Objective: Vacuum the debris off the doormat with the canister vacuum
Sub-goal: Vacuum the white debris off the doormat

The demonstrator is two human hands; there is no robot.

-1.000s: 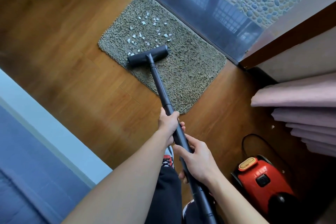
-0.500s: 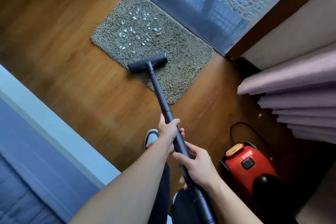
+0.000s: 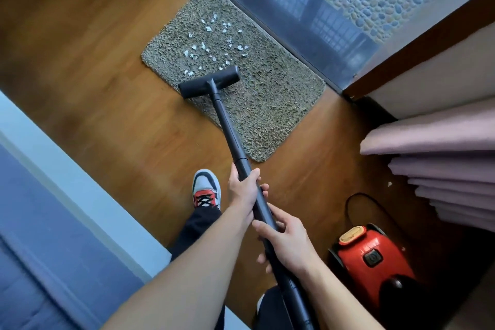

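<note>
Doormat [image 3: 267, 104] debris [image 3: 204, 46] just past nozzle [image 3: 209, 82]; left hand [image 3: 242, 187], right hand [image 3: 286, 238] fingers clamped round wand [image 3: 230, 136]; imo push slow, overlapping passes

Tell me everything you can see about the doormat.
The doormat is a grey-beige shaggy rectangle with rounded corners, lying flat on the wood floor, its far long edge along the dark threshold. White scraps dot its left half. The black floor head rests at its near edge just short of them, and the wand crosses that edge.

Both hands [image 3: 242, 187] grip wand [image 3: 230, 131]; nozzle [image 3: 209, 82] on doormat [image 3: 267, 99] beside debris [image 3: 214, 43].
</note>
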